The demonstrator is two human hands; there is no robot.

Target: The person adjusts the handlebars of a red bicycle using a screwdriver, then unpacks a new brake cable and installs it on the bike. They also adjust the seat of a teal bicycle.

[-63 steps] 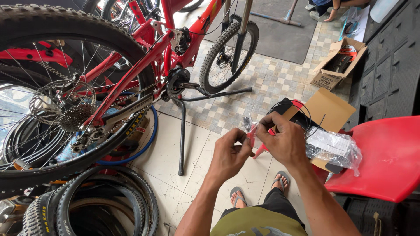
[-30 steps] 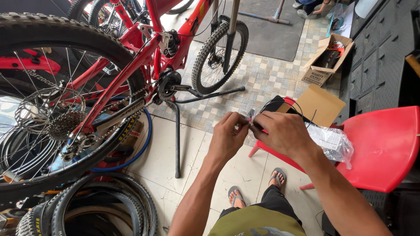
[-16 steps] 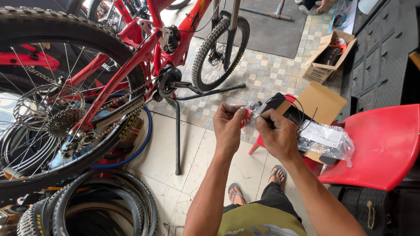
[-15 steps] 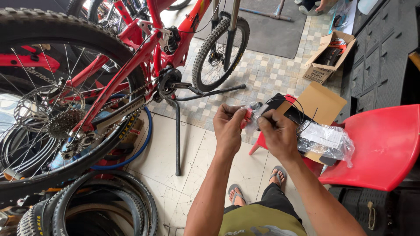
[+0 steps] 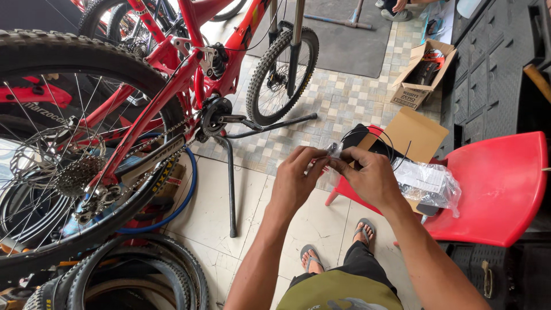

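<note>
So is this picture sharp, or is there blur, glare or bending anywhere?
Head view: even daylight, soft shadows; the left hand, right hand and small clear packet look sharp. Glare whitens the floor beyond the rear wheel at far left. The wide lens curves the picture's edges.

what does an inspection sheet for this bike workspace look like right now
surface: tiled floor, pale larger tiles near the feet.
job's things: small clear plastic packet pinched between both hands; contents too small to tell.
clutter: open cardboard box and clear plastic bag on a red plastic chair; second cardboard box on the floor; loose tyres bottom left.
hands: left hand and right hand both shut on the packet.
cables: thin black cable looped over the box.
surroundings: red mountain bike on a black stand; dark cabinet to the right.
</note>
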